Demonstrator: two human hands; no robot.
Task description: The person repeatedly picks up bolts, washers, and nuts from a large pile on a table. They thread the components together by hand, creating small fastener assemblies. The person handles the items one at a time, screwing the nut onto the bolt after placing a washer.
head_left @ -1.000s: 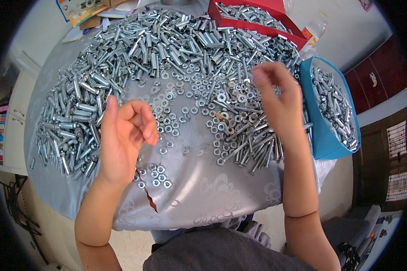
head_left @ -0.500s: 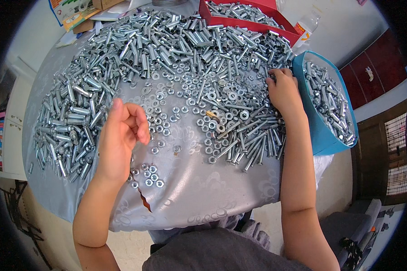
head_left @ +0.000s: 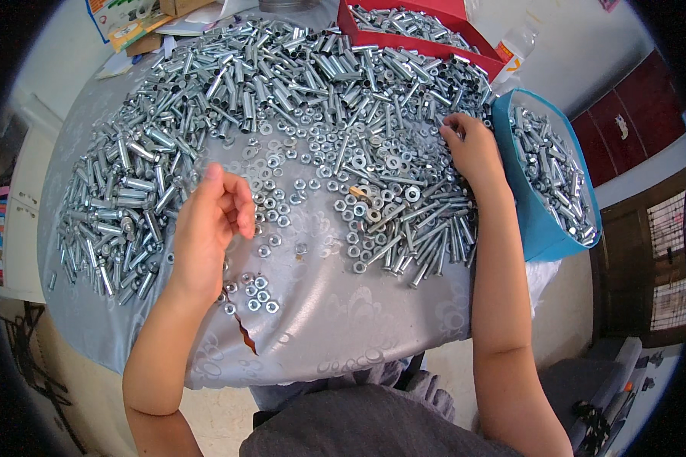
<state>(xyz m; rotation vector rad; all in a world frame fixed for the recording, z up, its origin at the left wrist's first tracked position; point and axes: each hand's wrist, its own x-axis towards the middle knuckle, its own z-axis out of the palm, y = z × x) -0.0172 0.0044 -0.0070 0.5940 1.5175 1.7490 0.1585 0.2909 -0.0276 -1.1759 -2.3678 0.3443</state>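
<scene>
My left hand (head_left: pixel 219 217) hovers over the table, thumb raised and fingers loosely bent. Nothing shows between thumb and fingers. Several loose hex nuts (head_left: pixel 251 289) lie just below it, and a heap of metal sleeves with bolts (head_left: pixel 118 206) spreads to its left. At the right, my right hand (head_left: pixel 474 148) reaches into the pile beside the blue box, thumb and fingers drawn together at the pile's surface. Whatever small metal piece is at its fingertips is too small to name. Washers and nuts (head_left: pixel 392 161) lie left of this hand, and long bolts (head_left: pixel 434 236) fan out below it.
The blue box (head_left: pixel 514 194) full of bolts stands at the right table edge. A red box (head_left: pixel 419 44) with metal parts sits at the back, beside a plastic bottle (head_left: pixel 517 47). Metal tubes (head_left: pixel 267 76) cover the far side. The grey tablecloth (head_left: pixel 343 320) has a tear.
My right hand has shifted slightly left and up, its fingertips drawing away from the blue box. My left hand has moved a little to the right.
</scene>
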